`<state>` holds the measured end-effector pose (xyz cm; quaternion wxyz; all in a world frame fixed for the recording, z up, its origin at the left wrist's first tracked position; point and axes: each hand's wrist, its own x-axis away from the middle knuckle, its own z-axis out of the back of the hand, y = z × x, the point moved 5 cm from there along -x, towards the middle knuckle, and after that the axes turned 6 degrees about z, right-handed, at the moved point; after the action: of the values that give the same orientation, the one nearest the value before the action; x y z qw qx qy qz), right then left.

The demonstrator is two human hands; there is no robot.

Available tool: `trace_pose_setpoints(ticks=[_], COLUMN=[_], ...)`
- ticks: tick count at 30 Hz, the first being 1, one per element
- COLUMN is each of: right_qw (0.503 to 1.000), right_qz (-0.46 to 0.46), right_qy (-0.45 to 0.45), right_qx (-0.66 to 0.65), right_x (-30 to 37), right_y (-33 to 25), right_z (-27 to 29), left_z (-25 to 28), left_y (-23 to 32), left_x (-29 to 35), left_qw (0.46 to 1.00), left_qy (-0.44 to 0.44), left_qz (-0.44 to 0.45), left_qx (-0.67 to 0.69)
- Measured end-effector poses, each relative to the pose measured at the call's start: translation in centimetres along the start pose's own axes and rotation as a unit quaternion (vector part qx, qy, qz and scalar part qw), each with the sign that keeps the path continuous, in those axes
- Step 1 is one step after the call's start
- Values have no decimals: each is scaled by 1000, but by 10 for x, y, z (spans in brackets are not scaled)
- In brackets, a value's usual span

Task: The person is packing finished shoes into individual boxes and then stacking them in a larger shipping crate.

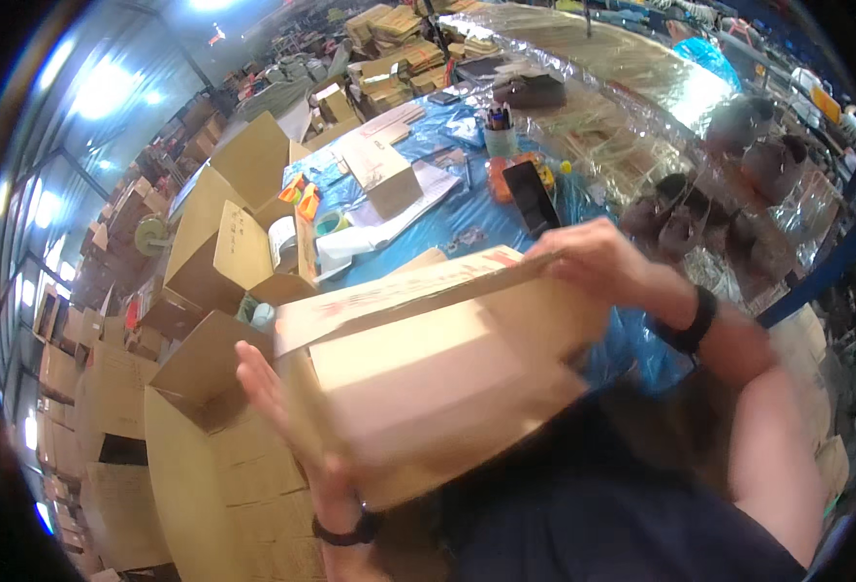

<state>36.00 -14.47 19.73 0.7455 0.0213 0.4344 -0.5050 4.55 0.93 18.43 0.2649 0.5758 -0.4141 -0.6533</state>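
An open cardboard box (544, 388) is tilted in front of my body, slightly blurred, its inside facing me. A paler cream surface shows within it; I cannot tell if that is a separate piece. My left hand (287, 412) presses along the box's left side, fingers stretched up and the thumb at the lower corner. At the upper right corner, my right hand (607, 267) grips the top edge, fingers bent over it. Below and to the left stands a larger open carton (190, 485).
Blue plastic sheeting (447, 247) covers the table, bearing a small carton (379, 170), a phone (532, 199), a pen cup (500, 136) and a tape roll (332, 221). An open carton (195, 262) stands at its left. Wrapped dark items (675, 213) lie right.
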Motion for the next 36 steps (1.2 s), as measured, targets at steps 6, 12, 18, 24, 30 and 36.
trace_pose_setpoints(ticks=[6,12,18,24,30,36], right_qw=[975,967,924,941,992,920], right_qz=[34,4,47,214,-113,-245], right_qy=[220,-170,-312,165,-37,-170], right_qx=[10,188,219,206,-52,-253], right_x=[-54,-39,-23,-28,3,-20], right_y=[-44,-66,-29,-59,40,18], right_z=[54,-73,-142,-42,-103,-80], left_z=[60,17,64,53,39,5], left_y=[-16,-62,-74,-60,-31,3], left_x=[11,15,45,32,28,31], left_qw=[973,954,824,949,928,879], left_qy=[-177,-204,-78,-160,-159,-253], left_qz=[146,212,334,141,-96,-16], left_qx=[-36,50,451,-233,-323,-405])
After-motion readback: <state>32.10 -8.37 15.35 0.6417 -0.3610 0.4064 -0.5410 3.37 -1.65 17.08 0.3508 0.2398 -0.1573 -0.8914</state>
